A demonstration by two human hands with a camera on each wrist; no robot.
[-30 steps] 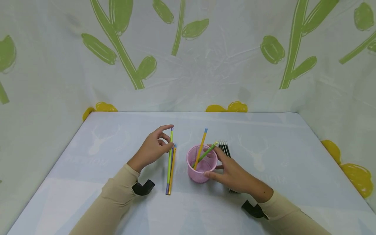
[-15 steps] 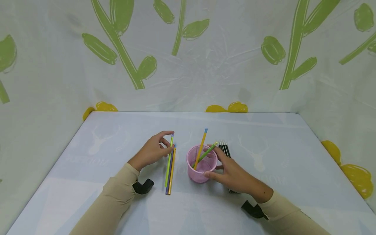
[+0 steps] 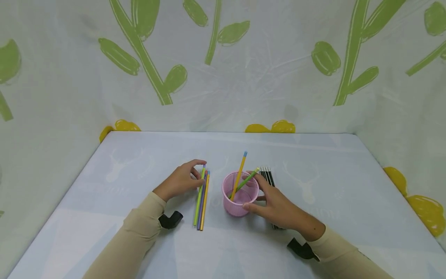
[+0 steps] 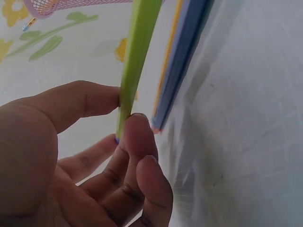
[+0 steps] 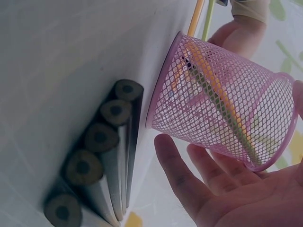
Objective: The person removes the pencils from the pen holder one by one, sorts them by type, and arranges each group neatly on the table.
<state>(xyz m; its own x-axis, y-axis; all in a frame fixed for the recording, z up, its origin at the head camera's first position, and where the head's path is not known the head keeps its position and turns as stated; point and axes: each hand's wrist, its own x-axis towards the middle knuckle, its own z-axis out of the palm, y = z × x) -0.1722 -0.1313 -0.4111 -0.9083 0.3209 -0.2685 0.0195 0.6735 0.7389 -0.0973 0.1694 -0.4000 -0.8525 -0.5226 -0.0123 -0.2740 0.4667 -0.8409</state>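
Observation:
My left hand (image 3: pixel 181 181) pinches a lime-green pencil (image 4: pixel 137 52) between thumb and fingers near its far end, the index fingertip at its purple tip. That pencil lies along the left side of a purple pencil (image 3: pixel 200 213) and a yellow pencil (image 3: pixel 205 205) on the table. My right hand (image 3: pixel 275 203) holds a pink mesh pencil cup (image 3: pixel 235 210) by its right side, thumb at the near rim and other fingers behind. Inside the upright cup lean a yellow pencil (image 3: pixel 240 170) with a blue end and a green pencil (image 3: pixel 249 178).
Several black pencils (image 3: pixel 267 176) lie side by side right of the cup, partly under the right hand; their unsharpened ends show in the right wrist view. The pale table (image 3: pixel 223 252) meets a wall (image 3: pixel 271 85) printed with green leaves at the back.
My left hand has moved a little nearer with the lime-green pencil, which has shifted left off the purple one and now lies beside it. My right hand and the cup have stayed put.

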